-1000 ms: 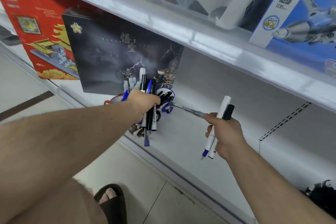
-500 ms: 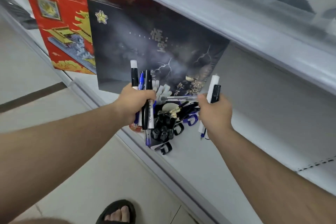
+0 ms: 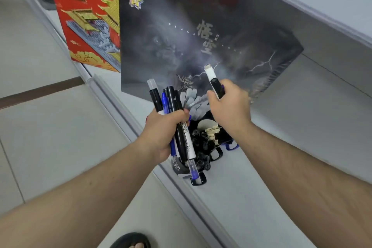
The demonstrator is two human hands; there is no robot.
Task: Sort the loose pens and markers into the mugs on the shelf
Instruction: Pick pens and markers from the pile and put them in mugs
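Head view: my left hand (image 3: 161, 133) fingers clamp a fat bundle of pens (image 3: 177, 125), my right hand (image 3: 229, 110) grips one marker (image 3: 214, 82) above the mugs (image 3: 203, 143) on the shelf (image 3: 271, 167); I judge a pen could slip out, the bundle being loose

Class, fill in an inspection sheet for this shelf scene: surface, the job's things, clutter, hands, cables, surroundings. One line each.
Surface: white shelf, lowest tier.
Job's things: mugs at the shelf's front edge, already holding pens; bundle of pens and markers; white-and-black marker.
Clutter: nothing seen.
Hands: left hand closed on the bundle; right hand closed on the marker.
Cables: nothing seen.
Surroundings: dark box and red box behind; tiled floor.
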